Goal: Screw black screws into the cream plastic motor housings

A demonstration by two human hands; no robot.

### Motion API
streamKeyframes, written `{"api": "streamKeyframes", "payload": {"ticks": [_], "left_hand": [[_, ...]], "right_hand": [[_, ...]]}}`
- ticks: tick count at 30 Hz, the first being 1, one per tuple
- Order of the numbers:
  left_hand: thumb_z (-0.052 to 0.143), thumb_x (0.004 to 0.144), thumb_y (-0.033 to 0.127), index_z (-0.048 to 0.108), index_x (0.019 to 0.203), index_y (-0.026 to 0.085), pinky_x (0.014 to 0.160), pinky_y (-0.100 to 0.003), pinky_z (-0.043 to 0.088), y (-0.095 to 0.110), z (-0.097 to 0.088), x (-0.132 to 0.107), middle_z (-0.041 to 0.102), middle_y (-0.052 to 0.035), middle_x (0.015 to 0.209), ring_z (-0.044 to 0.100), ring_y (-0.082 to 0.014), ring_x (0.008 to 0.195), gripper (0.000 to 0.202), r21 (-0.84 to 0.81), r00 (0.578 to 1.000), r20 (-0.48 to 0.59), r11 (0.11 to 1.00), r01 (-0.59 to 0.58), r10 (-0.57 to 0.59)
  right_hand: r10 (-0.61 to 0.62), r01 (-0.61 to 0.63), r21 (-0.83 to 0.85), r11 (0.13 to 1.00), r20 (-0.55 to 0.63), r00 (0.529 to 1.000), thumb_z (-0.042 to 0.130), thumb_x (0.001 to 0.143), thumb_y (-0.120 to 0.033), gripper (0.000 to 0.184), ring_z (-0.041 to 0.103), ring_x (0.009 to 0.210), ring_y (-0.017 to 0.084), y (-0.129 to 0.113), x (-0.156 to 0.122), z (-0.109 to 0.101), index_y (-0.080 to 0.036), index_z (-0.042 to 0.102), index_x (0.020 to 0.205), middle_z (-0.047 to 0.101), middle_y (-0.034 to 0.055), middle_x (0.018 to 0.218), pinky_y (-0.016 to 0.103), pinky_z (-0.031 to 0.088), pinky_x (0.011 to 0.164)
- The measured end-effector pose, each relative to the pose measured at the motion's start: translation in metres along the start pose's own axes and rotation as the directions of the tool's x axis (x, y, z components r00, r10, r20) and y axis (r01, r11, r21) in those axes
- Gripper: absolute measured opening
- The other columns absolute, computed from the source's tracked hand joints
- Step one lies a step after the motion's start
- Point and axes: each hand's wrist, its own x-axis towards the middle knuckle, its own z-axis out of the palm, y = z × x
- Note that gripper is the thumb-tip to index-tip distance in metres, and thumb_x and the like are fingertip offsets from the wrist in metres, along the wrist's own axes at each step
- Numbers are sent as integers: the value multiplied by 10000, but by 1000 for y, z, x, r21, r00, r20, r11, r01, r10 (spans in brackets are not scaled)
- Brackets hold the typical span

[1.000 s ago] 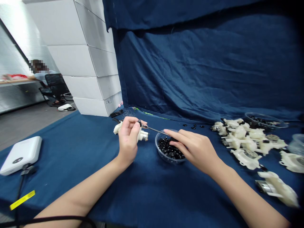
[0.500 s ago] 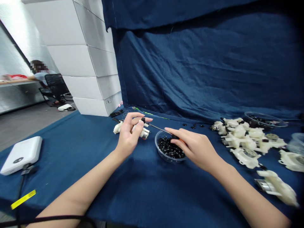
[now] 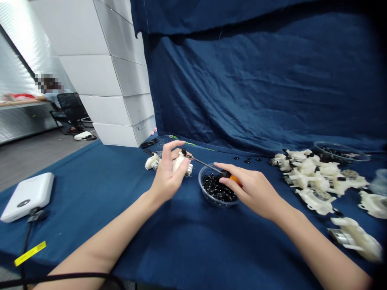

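My left hand [image 3: 167, 173] grips a small white plastic part [image 3: 180, 164] with a metal end, index finger stretched out above it. My right hand [image 3: 252, 187] holds a thin screwdriver [image 3: 208, 165] with an orange and black handle, its tip touching a small black piece on the white part. Just under the screwdriver shaft stands a clear plastic bowl [image 3: 203, 191] holding several small black pieces.
A heap of white plastic assemblies [image 3: 314, 177] lies on the blue cloth at the right, with another clear dish [image 3: 341, 150] behind. A white box with a cable [image 3: 27, 195] sits at the left edge. White cartons [image 3: 111, 76] are stacked beyond. A person sits far left.
My left hand has turned the white part and lowered it slightly toward the cloth, its index finger stretching out. My right hand and the screwdriver shifted a little to the right.
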Motion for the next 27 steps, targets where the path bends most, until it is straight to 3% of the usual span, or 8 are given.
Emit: {"api": "streamKeyframes", "payload": {"ticks": [3,6,10,13,17,23,27], "left_hand": [[642,1039,263,492,1373,264,869,-362,589,1,0,0,764,-97,1165,750,-225,1060,366,-39,999,-10,999,-33,33],[640,1035,243,489,1338,280,778,-338,579,5,2,0,748,-67,1074,732,-209,963,341,-92,997,-34,993,-74,71],[667,1004,204,555,1175,271,809,-368,594,10,6,-2,697,-40,1082,717,-198,922,216,-147,982,-113,975,-167,151],[662,1006,223,629,1106,244,844,-391,612,9,7,-4,714,-40,1037,732,-206,905,108,-183,987,-113,975,-130,110],[669,1016,224,651,1128,225,882,-378,620,7,7,-7,769,-50,1044,778,-230,997,113,-247,989,-111,961,-123,98],[659,1030,212,632,1156,222,854,-354,625,8,9,-9,755,-60,1049,758,-202,949,129,-263,991,-72,957,-126,110],[648,1038,211,595,1176,227,639,-251,565,7,11,-12,715,-59,1023,687,-154,812,148,-269,991,35,956,-118,132]], "right_hand": [[6,-7,18,1000,23,1000,523,1151,-369,348,802,823,171,-1,0,-3,-277,600,1478,835,-16,1080,286,549,680],[6,-7,39,999,32,999,520,1152,-391,301,786,778,156,-1,1,-5,-276,615,1414,825,-26,1024,269,532,664],[-11,9,64,998,38,999,497,1160,-408,256,774,771,138,-1,1,-7,-295,638,1341,822,-33,1026,247,517,656],[-41,39,48,998,37,998,475,1168,-395,256,764,756,136,-1,1,-8,-301,637,1343,825,-32,1054,250,510,655],[-53,53,-2,999,43,998,466,1172,-384,263,773,828,143,-1,1,-11,-306,624,1367,805,-15,1123,260,524,695],[-80,78,-59,995,-36,996,476,1165,-390,352,743,756,136,4,-9,-11,-344,560,1504,747,-17,990,264,545,687],[-43,33,-75,997,-127,991,565,1120,-420,390,783,810,166,9,-21,-9,-262,563,1477,783,25,1046,275,576,707]]}}
